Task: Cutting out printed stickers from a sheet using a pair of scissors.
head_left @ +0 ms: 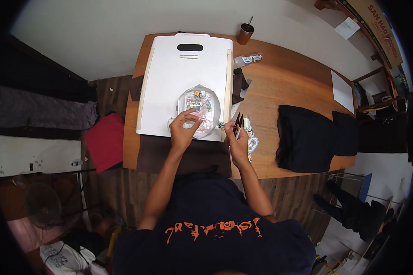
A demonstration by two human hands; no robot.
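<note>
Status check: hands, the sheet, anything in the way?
Left hand pinches clear printed sheet on white board. Right hand grips dark scissors. Sticker strip beside right hand.

You face a wooden table. On it lie a white board, dark brown cloth, folded black fabric, a white sheet and a brown cup.

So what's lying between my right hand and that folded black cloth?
In the head view, only bare wooden table lies between the right hand and the folded black cloth.
</note>
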